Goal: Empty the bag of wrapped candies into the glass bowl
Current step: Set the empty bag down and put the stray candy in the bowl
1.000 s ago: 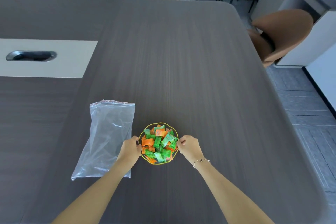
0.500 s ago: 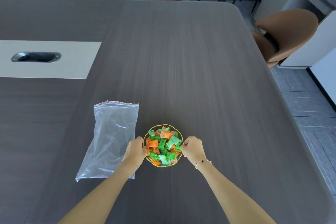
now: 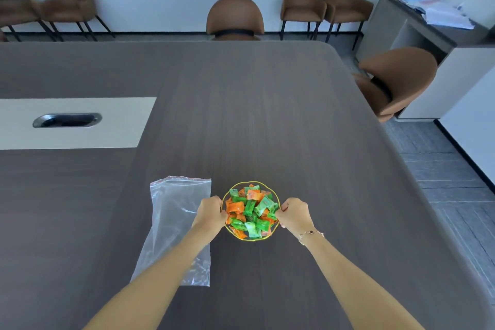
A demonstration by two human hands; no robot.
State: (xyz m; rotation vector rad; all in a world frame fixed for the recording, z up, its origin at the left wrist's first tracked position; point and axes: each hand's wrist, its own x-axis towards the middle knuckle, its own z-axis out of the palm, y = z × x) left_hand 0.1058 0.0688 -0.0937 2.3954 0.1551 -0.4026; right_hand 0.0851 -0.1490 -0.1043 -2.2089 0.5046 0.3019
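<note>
A small glass bowl (image 3: pixel 251 239) with a gold rim sits on the dark table, heaped with green and orange wrapped candies (image 3: pixel 250 210). My left hand (image 3: pixel 210 213) grips the bowl's left rim and my right hand (image 3: pixel 294 214) grips its right rim. The clear plastic zip bag (image 3: pixel 174 211) lies flat on the table just left of the bowl, with nothing visible inside it; my left forearm crosses over its lower part.
The dark wood table (image 3: pixel 267 115) stretches far ahead, with a beige inset panel and cable slot (image 3: pixel 67 120) at the left. Brown chairs stand at the far edge (image 3: pixel 235 17) and right side (image 3: pixel 396 80). The table's right edge drops to grey floor.
The view has tilted up, so more of the far wall and chairs show. Both hands stay on the bowl's rim; the bowl and the bag hold their places.
</note>
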